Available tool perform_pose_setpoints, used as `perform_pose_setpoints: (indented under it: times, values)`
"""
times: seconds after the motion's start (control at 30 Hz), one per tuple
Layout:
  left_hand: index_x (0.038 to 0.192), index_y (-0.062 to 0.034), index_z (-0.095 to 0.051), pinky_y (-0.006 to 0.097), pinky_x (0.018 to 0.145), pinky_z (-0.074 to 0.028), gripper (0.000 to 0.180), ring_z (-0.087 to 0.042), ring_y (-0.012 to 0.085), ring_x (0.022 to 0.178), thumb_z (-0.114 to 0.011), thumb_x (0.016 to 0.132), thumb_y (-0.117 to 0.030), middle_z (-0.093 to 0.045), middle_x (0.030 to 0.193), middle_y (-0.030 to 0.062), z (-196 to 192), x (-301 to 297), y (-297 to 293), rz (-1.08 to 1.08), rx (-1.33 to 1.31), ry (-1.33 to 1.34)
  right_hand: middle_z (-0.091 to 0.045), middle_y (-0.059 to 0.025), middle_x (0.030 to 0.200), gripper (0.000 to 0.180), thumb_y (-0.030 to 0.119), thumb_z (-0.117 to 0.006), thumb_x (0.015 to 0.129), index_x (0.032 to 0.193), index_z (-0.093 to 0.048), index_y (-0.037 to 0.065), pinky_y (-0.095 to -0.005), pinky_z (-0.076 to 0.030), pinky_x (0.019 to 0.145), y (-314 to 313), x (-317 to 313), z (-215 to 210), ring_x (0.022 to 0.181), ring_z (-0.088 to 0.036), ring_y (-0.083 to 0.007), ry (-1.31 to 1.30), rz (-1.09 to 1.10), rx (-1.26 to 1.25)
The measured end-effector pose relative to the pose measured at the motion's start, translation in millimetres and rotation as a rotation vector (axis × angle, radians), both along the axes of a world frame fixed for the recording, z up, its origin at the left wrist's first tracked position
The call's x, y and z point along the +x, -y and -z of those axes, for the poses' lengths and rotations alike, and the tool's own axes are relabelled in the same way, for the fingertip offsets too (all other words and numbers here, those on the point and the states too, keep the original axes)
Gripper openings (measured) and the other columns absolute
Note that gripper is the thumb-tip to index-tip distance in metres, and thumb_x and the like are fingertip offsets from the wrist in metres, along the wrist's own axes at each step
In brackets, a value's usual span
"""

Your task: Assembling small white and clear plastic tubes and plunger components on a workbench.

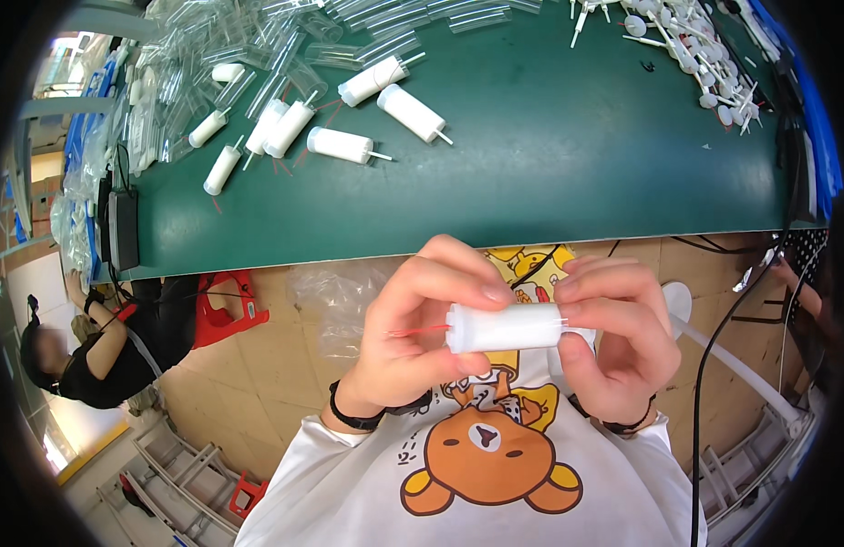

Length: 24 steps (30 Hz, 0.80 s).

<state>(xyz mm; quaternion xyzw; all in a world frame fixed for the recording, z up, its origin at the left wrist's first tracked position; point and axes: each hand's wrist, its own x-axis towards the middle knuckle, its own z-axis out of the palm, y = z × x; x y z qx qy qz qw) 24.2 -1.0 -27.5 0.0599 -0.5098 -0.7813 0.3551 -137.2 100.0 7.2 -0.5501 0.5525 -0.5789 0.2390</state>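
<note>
Left hand (422,337): grips the left end of the white cylinder (506,328), thumb below at 6 o'clock, index finger curled over the top at 12 o'clock; closed on the part, not wide.
Red thread (417,330): projects from the cylinder's left end toward 9 o'clock, passing between the left thumb and index finger. Judgement: keep it straight and free of the pinch so it does not kink or pull out.
White cylinder: held level in mid-air in front of the chest, below the near edge of the desk (568,182), spanning both hands. A clear sleeve appears to sit around it; the fit cannot be told exactly.
Right hand (613,333): closed around the right end, fingers over the top, thumb under at 6 o'clock. A thin white stem seems to leave this end; it is largely hidden by the fingers.
Step in hand (judgement): seating the cylinder along its axis. Keep both grips on the ends, hold the axis horizontal, push squarely from 3 o'clock toward 9 o'clock, and avoid squeezing the middle.
Finished pieces (340,144): several white cylinders with stems lie on the desk at 11 o'clock, well apart from the hands.
Clear tubes (285,46): heaped at the far desk edge, 11 to 12 o'clock.
White stems (695,46): piled at 1 o'clock on the desk.
Other person (93,351): seated at 9 o'clock, below the desk's left end, not involved.
</note>
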Motion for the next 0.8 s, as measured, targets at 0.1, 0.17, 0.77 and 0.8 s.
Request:
perform_pose_setpoints:
  times: [0.1, 0.17, 0.77, 0.8]
  values:
    - [0.108, -0.0010, -0.052, 0.032, 0.081, -0.045, 0.037, -0.053, 0.0195, 0.096, -0.069, 0.076, -0.006, -0.049, 0.106, 0.0127, 0.4, -0.5, 0.1, 0.012, 0.028, -0.013, -0.059, -0.0123, 0.094, 0.028, -0.005, -0.072, 0.065, 0.091, -0.066, 0.001, -0.0352, -0.049, 0.071, 0.4, 0.8, 0.4, 0.082, -0.058, -0.0245, 0.001, 0.031, 0.006]
    - [0.108, -0.0007, -0.053, 0.032, 0.082, -0.046, 0.037, -0.053, 0.0197, 0.097, -0.070, 0.076, -0.005, -0.049, 0.107, 0.0127, -0.1, -0.3, 0.7, 0.030, 0.033, -0.004, -0.060, -0.0117, 0.094, 0.026, -0.004, -0.073, 0.064, 0.089, -0.068, 0.002, -0.0357, -0.049, 0.072, -0.1, -0.3, 1.3, 0.082, -0.058, -0.0242, -0.006, 0.052, 0.000]
    - [0.105, 0.0004, -0.056, 0.030, 0.079, -0.049, 0.036, -0.056, 0.0181, 0.094, -0.073, 0.074, -0.006, -0.051, 0.106, 0.0124, 7.0, 3.1, -2.4, -0.079, 0.016, 0.111, -0.062, -0.0097, 0.092, 0.024, -0.002, -0.074, 0.065, 0.088, -0.069, 0.003, -0.0362, -0.046, 0.073, 7.5, -2.1, 13.6, 0.079, -0.058, -0.0211, 0.061, -0.004, 0.012]
    - [0.105, 0.0004, -0.056, 0.030, 0.079, -0.049, 0.036, -0.056, 0.0181, 0.094, -0.073, 0.074, -0.007, -0.051, 0.106, 0.0123, 7.2, 2.4, -2.9, -0.089, 0.026, 0.106, -0.062, -0.0097, 0.092, 0.024, -0.002, -0.074, 0.065, 0.088, -0.069, 0.003, -0.0363, -0.046, 0.073, 8.4, -1.3, 14.0, 0.079, -0.058, -0.0208, 0.070, 0.002, 0.013]
